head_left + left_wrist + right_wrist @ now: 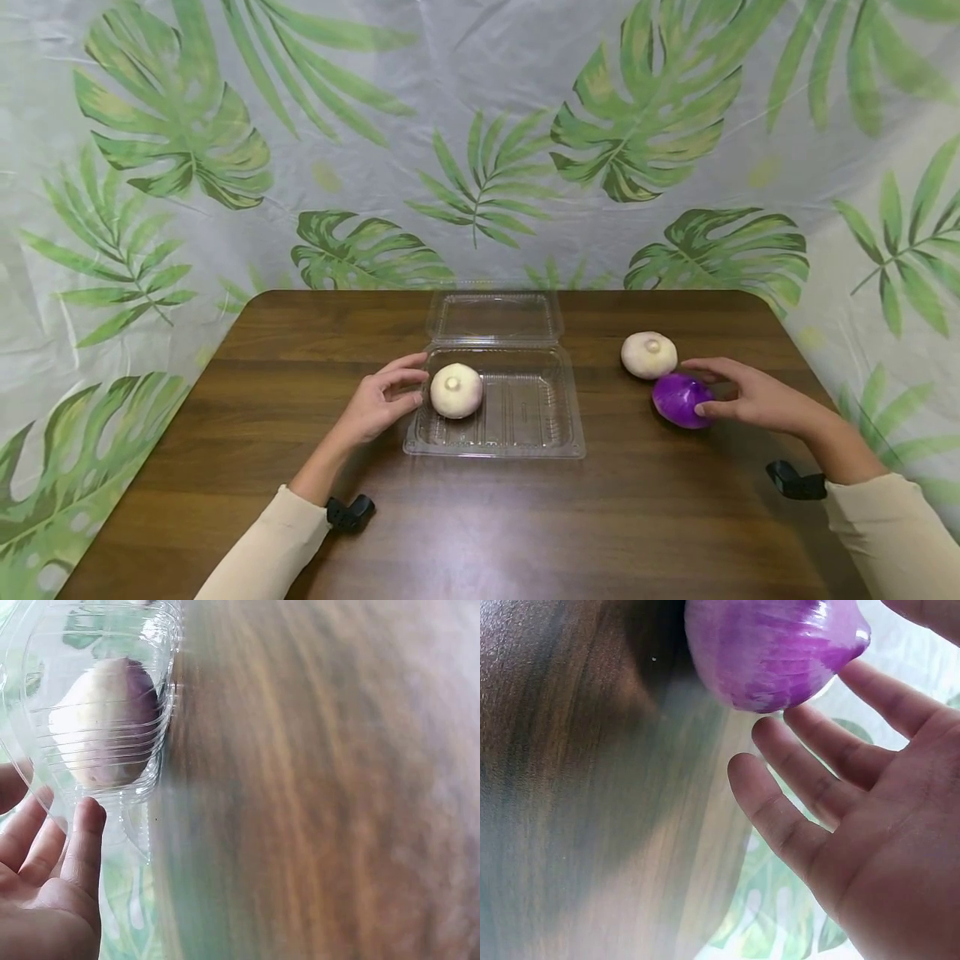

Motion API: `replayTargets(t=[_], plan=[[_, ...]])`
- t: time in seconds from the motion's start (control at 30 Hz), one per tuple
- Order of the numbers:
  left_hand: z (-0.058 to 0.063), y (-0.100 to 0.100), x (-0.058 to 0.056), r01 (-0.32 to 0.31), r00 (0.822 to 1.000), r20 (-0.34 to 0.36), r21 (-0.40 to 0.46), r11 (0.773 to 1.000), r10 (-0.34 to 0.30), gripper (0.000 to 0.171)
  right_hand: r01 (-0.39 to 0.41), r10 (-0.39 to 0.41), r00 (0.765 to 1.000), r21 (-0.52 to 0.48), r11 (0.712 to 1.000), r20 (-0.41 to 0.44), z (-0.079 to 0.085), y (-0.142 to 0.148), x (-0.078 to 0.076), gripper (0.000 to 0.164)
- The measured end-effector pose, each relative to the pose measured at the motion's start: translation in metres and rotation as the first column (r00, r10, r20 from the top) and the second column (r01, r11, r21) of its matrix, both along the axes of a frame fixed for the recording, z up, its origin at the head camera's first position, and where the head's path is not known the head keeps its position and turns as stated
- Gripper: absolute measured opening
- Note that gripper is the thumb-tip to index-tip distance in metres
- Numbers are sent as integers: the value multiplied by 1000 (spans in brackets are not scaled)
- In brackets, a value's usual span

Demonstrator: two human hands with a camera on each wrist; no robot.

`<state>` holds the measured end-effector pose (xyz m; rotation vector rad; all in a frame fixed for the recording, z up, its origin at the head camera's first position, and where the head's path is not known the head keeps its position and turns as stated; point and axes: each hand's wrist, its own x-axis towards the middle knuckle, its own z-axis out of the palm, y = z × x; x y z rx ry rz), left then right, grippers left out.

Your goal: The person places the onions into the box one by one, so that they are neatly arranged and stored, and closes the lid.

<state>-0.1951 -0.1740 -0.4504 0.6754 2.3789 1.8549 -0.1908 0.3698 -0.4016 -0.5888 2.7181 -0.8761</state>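
Observation:
A pale turnip (456, 391) sits in the left part of a clear plastic clamshell container (525, 450), its lid folded back. My left hand (384, 402) is beside the container's left wall, fingers extended and holding nothing. In the left wrist view, the turnip (109, 724) shows white and purple through the ribbed plastic. A shiny purple onion (678, 402) lies on the table at the right. My right hand (750, 398) reaches round its right end, thumb over the near side, fingers along the far side. In the right wrist view, those fingers (810, 780) look spread and fairly straight near the onion (772, 652).
Just behind the onion is another pale turnip (647, 353), close to my right fingertips. The open lid (495, 318) lies toward the back edge of the brown wooden table (480, 525). A leaf-patterned sheet (495, 83) hangs behind the table.

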Motion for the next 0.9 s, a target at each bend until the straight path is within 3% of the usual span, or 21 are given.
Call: replayTargets(t=[0.43, 0.9], plan=[[-1, 1, 0, -2, 1000, 23, 26, 1000, 1, 35, -13, 13, 1000, -4, 1000, 4, -7, 1, 0, 68], [0, 2, 0, -16, 999, 31, 17, 1000, 15, 36, -12, 13, 998, -8, 1000, 64, -13, -1, 0, 73]])
